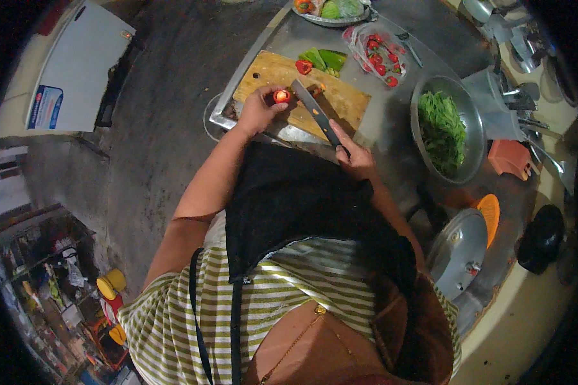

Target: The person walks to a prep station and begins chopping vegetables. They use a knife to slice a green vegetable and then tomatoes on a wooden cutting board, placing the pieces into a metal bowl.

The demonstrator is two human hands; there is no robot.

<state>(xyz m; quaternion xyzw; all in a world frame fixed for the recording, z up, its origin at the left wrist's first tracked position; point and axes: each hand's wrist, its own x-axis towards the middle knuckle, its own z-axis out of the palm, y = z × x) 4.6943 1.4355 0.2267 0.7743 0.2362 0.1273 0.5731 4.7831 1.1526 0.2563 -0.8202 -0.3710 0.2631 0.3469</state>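
Note:
My left hand [261, 109] holds a small cut red pepper [282, 96] over the left part of a wooden cutting board [289, 65], its pale inside facing up. My right hand [354, 148] grips the dark handle of a kitchen knife [313, 108]; the blade points up and left across the board, its tip just right of the held pepper. Another red pepper piece [304, 67] lies on the board near the far edge, beside green pepper pieces [328, 59]. Small orange-red scraps lie beyond the blade.
Behind the board at right sits a plastic bag of small red peppers [375, 55]. A steel bowl of green leaves [440, 132] stands to the right. Nearer me are a large metal lid [457, 252] and an orange strainer [490, 219]. A vegetable tray [334, 20] is at the far end.

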